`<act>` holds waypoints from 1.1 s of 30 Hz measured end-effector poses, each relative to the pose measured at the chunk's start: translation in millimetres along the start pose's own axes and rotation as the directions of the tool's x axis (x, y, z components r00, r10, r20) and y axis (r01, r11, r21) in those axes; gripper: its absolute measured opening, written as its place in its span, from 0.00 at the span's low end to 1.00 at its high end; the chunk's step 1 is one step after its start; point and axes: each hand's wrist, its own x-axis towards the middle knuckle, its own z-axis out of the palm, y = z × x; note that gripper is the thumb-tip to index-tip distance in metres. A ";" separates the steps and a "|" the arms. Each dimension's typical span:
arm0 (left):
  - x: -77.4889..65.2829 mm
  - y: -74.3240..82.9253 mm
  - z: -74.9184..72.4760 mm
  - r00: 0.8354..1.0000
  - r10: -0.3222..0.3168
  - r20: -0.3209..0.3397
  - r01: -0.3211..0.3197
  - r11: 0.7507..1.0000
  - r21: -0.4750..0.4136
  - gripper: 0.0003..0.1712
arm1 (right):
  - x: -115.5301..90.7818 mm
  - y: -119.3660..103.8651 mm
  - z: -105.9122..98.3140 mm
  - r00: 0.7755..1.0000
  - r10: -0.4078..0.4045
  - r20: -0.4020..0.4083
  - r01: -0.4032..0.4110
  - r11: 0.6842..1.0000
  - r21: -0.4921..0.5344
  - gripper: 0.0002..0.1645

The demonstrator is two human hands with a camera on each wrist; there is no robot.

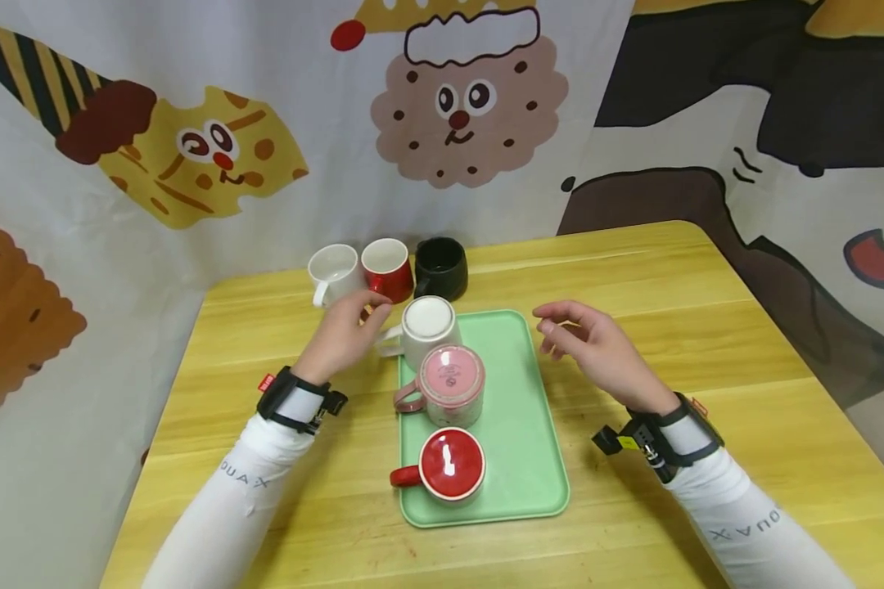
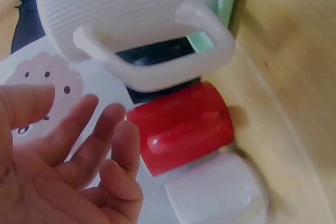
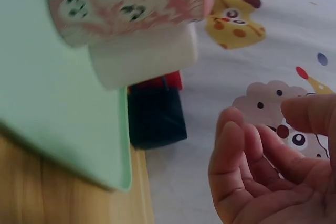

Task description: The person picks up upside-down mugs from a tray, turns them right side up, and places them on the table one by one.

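Observation:
On a green tray [image 1: 519, 458], three mugs stand upside down in a column along its left half, handles pointing left: a white mug [image 1: 429, 327] at the back, a pink patterned mug [image 1: 451, 384] in the middle and a red mug [image 1: 453, 465] at the front. My left hand [image 1: 345, 334] hovers left of the white mug's handle, fingers loosely bent and holding nothing; the left wrist view shows that ribbed white mug's handle [image 2: 157, 77] beside the fingers. To the right of the tray's far corner, my right hand [image 1: 589, 348] is raised with relaxed fingers, empty.
Behind the tray, three upright mugs stand in a row by the cloth backdrop: a white mug [image 1: 335, 272], a red-and-white mug [image 1: 387, 268] and a black mug [image 1: 440, 268]. The wooden table [image 1: 670, 327] extends to the right, and a printed curtain [image 1: 265, 237] hangs behind it.

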 end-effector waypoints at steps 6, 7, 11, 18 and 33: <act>-7.5 0.7 -4.6 0.996 0.018 0.090 -0.021 0.999 0.028 0.17 | -4.2 8.5 -0.1 0.995 -0.069 0.078 0.079 0.987 -0.137 0.18; -7.5 -0.3 -4.1 0.993 0.024 0.115 -0.027 0.999 0.024 0.16 | -5.2 10.0 -0.3 0.993 -0.077 0.094 0.091 0.984 -0.151 0.18; -4.7 -6.1 1.0 0.979 0.065 0.195 -0.064 0.998 -0.010 0.16 | -9.0 16.7 0.4 0.984 -0.095 0.150 0.120 0.978 -0.170 0.17; -4.0 -14.0 7.4 0.968 0.035 0.250 -0.024 0.999 -0.046 0.12 | -13.0 21.1 4.8 0.970 -0.106 0.217 0.141 0.978 -0.153 0.16; -14.0 -21.5 11.1 0.983 0.067 0.171 -0.041 0.988 -0.149 0.13 | -15.3 23.6 3.6 0.972 -0.099 0.213 0.130 0.982 -0.136 0.16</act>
